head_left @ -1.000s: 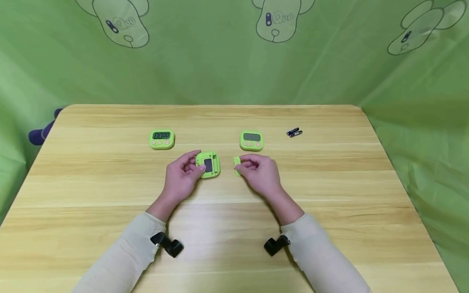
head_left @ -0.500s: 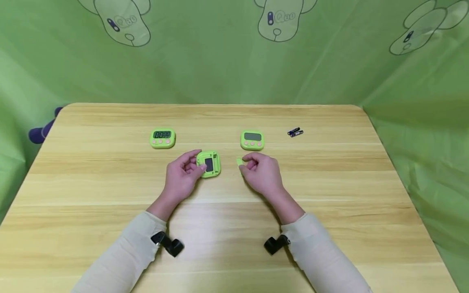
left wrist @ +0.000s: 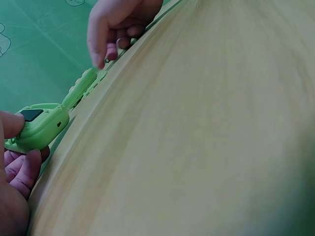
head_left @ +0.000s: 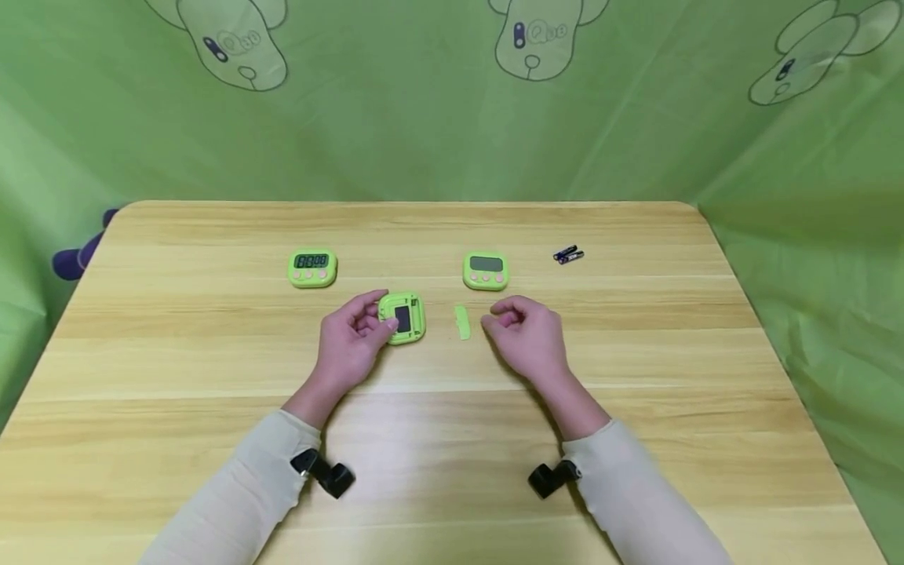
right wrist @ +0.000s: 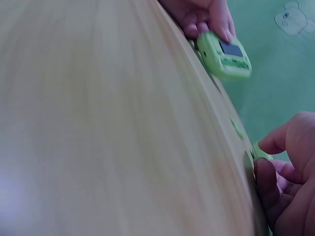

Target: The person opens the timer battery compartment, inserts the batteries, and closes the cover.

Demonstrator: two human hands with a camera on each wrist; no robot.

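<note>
Green cloth backdrop (head_left: 395, 141) spans the upper frame; wood-grain counter (head_left: 438, 471) occupies the centre and below. Left hand (head_left: 349, 337), left of centre: grip holding a timer (head_left: 407, 314), back showing, battery bay (head_left: 415, 316) exposed. Right hand (head_left: 526, 333), right of centre: grip narrow, holding nothing. Cover (head_left: 462, 322) lies between them. Batteries (head_left: 568, 255), upper right. Step in hand, as judged: bay opened for loading; next move would call for a fingertip pick-up of the batteries.

4 digits, seemingly all 0, on the leftmost rounded green plastic timer (head_left: 312, 269), a Q before unclear letters on the green fabric curtain (head_left: 424, 145), illegible print on 2 dark cylindrical batteries (head_left: 571, 257) from here
</note>
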